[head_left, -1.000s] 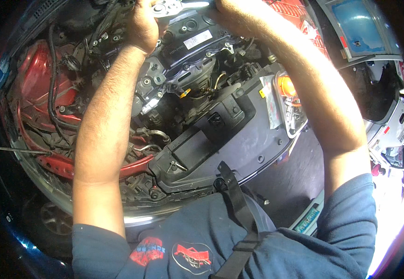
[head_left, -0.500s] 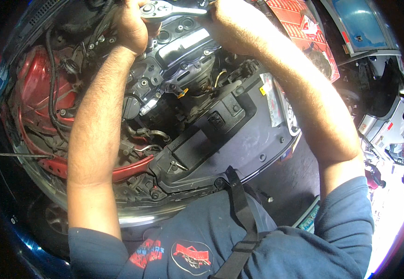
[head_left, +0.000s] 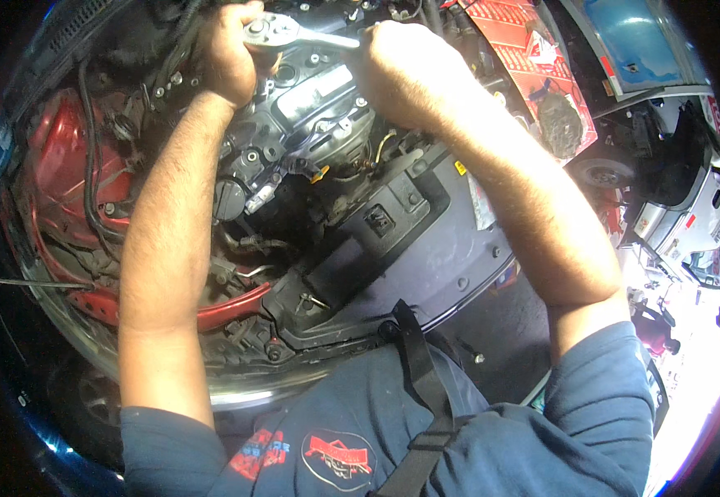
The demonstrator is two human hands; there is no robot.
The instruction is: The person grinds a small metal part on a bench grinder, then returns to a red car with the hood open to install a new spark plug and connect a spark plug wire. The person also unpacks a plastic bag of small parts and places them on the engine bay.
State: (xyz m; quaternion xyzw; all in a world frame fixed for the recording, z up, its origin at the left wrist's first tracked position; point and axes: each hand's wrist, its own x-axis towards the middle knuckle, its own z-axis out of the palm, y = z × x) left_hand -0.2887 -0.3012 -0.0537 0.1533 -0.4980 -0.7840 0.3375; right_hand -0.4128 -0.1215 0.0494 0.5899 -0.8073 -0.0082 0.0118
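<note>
At the top of the view a silver ratchet wrench (head_left: 306, 36) lies level over the engine cover (head_left: 314, 95). My right hand (head_left: 405, 70) is wrapped in a fist round the end of its handle. At the ratchet's round head, my left hand (head_left: 231, 54) is closed, with the thumb along the head's edge and the other fingers partly hidden. What sits below the ratchet head is hidden by that hand. A black round cap (head_left: 230, 197) and a yellow clip (head_left: 320, 174) show on the engine nearer to me.
A dark plastic panel (head_left: 434, 240) spans the front of the engine bay. Red bodywork (head_left: 78, 157) and black hoses lie to the left. To the right are a red patterned box or sheet (head_left: 517, 58) with a dark lump (head_left: 560, 124) on it, and another vehicle (head_left: 691, 215).
The ratchet handle's end and my right hand have shifted slightly left and toward me. My left hand stays at the ratchet head. The whole view has shifted a little.
</note>
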